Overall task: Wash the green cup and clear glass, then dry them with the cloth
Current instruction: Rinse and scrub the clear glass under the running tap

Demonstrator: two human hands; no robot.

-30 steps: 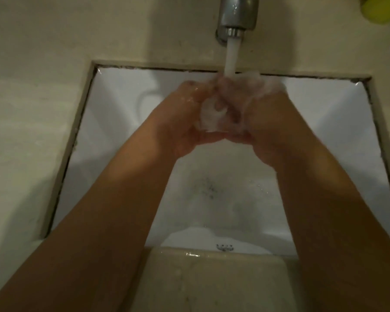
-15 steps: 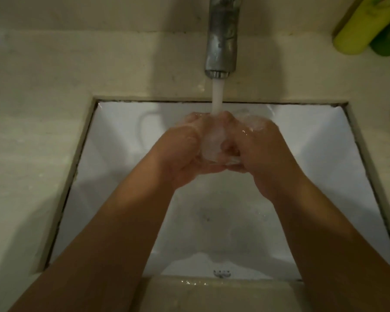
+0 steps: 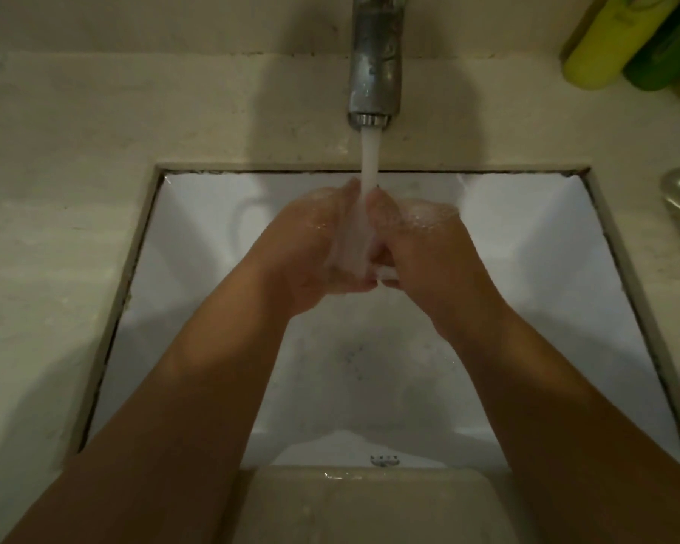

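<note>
Beige stone counter edge (image 3: 362,504) nearest, wet w/ droplets. Beyond it, white square ceramic sink (image 3: 197,308), smooth, set under the counter. Both forearms reach in over the basin. Left hand (image 3: 311,249) & right hand (image 3: 428,249) meet mid-sink, fingers curled inward around something pale and foamy between them; can't tell if it's the clear glass, nor which way it points. Water stream (image 3: 370,159) falls between the hands from dull metal tap (image 3: 375,60). Far right: yellow-green bottle (image 3: 609,41), dark green bottle (image 3: 668,53).
</note>
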